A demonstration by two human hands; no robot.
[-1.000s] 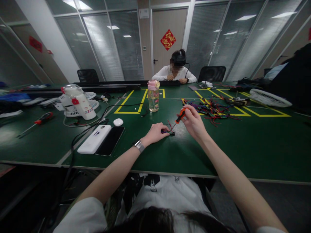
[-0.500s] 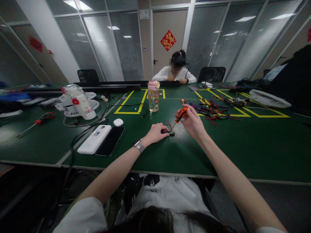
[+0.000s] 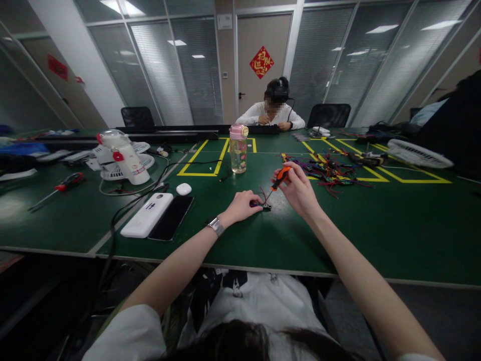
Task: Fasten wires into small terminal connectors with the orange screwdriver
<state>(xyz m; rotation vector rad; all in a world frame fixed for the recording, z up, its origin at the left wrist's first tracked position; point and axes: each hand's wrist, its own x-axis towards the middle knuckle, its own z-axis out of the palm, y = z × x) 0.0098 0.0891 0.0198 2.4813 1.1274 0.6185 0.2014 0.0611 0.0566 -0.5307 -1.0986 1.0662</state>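
A small wired component point(image 3: 263, 205) is pinned against the green table point(image 3: 376, 235) by the fingertips of the left hand point(image 3: 240, 206), which are curled down and pressed on it; a watch point(image 3: 215, 226) is worn on that wrist. Just right of those fingertips, an orange-handled screwdriver point(image 3: 280, 179) is gripped by the closed fingers of the right hand point(image 3: 298, 190), its thin shaft slanted down so that the tip meets the component beside the left fingertips. Whether the tip is seated in a screw cannot be told; the part is too small.

Since the component is held only by fingertip pressure, it is judged that a slip of the tip could drive the blade into the left fingers, or the part could be spun or flicked away by its thin wires.

Left of the left hand, a white power bank point(image 3: 147, 215) and a dark phone point(image 3: 172, 217) lie touching, with a small white case point(image 3: 183, 189) beyond them. Farther off, a pink-capped bottle point(image 3: 238, 149) stands beyond the fingers, and a tangle of coloured wires point(image 3: 326, 170) lies beyond the right hand. At the far end another person point(image 3: 272, 113) is seated.
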